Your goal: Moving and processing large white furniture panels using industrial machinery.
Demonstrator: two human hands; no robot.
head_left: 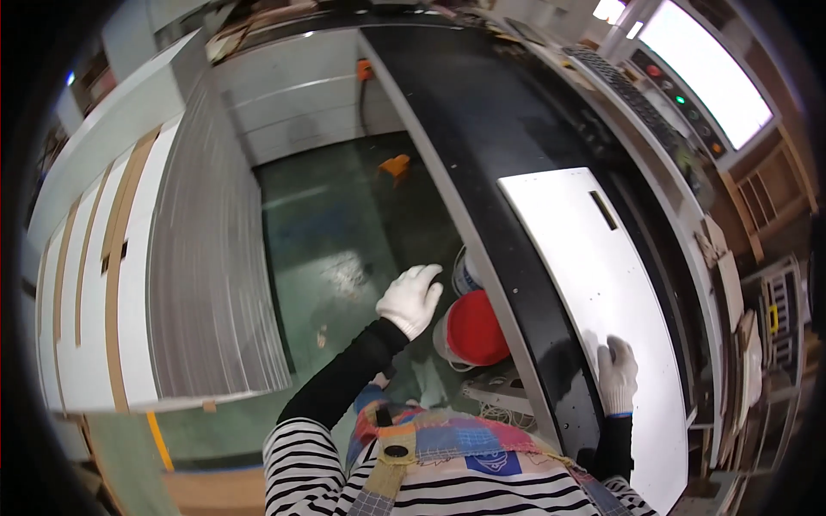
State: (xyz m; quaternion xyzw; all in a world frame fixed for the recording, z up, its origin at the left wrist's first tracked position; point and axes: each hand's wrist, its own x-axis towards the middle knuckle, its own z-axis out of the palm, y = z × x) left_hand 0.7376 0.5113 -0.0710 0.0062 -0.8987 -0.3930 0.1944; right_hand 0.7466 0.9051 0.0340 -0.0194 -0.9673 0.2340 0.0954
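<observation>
One gloved right hand (pixel 617 380) rests on a white panel (pixel 594 262), its grip impossible to tell; the left hand (pixel 410 301), thumb apart, looks empty above green floor (pixel 314 228). Under the panel lies a black table (pixel 447 95); left of both hands, stacked boards (pixel 211 267). The panel's near end is cut off; glare bleaches the screen (pixel 712 73) beyond.

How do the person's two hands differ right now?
Place: the left hand is out above the green floor, while the right hand is at the white panel on the black table.
Direction: the left hand's fingers angle forward and right; the right hand's point mostly forward.
Cuff: the right glove shows a blue edge; the left shows none.
Shared: both wear white gloves.
</observation>
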